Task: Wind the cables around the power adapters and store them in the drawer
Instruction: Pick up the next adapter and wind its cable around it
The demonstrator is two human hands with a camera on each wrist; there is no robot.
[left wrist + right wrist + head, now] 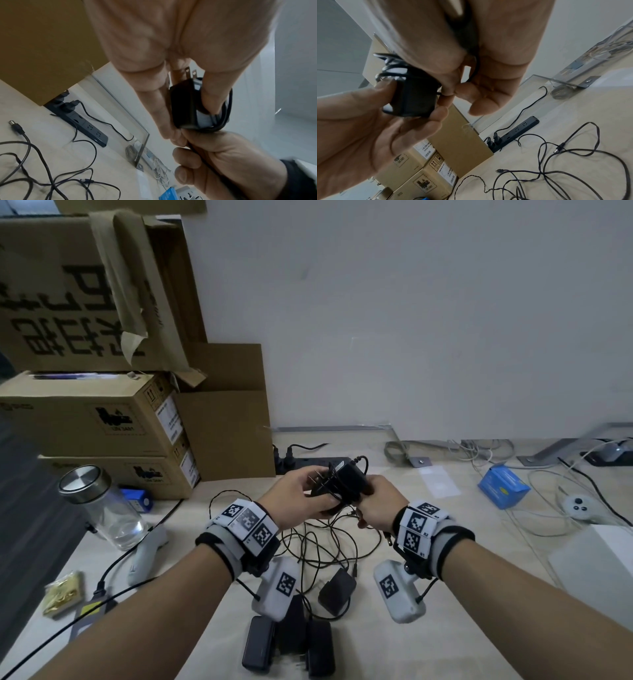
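Note:
Above the table, both hands hold one black power adapter (pixel 346 479) with its prongs pointing left. My left hand (pixel 320 496) grips the adapter body (pixel 186 106) between thumb and fingers. Several turns of its black cable (pixel 227 108) lie round the body. My right hand (pixel 368 499) pinches that cable (pixel 475 65) beside the adapter (pixel 416 97). Loose tangled cables (pixel 322 542) lie on the table under the hands. More black adapters (pixel 287 642) sit near the front edge, and another adapter (pixel 337 590) lies just behind them. No drawer is in view.
Stacked cardboard boxes (pixel 102 422) fill the back left. A glass jar with a metal lid (pixel 102 508) stands at the left. A black power strip (pixel 318 463) lies behind the hands. At the right are a blue box (pixel 503 486), a white controller (pixel 579 505) and white cables.

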